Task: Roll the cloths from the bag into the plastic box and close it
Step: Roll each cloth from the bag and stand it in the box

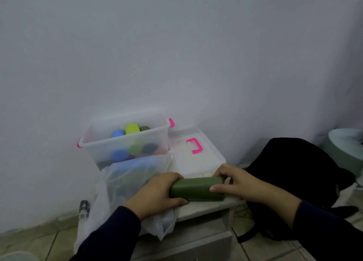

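A dark green rolled cloth (196, 188) lies across the low white table (206, 206). My left hand (157, 194) grips its left end and my right hand (239, 184) grips its right end, thumb on the front. Behind stands the clear plastic box (102, 149) with pink latches, open, holding several rolled cloths in blue, lime green and dark tones. Its white lid (198, 158) with a pink handle lies flat to the box's right. A translucent white bag (117, 182) with more cloths inside slumps in front of the box, under my left wrist.
A black backpack (294, 178) sits on the floor to the right of the table. A pale round object (345, 147) stands at the far right. A white wall rises close behind the box. Tiled floor (39, 241) lies to the left.
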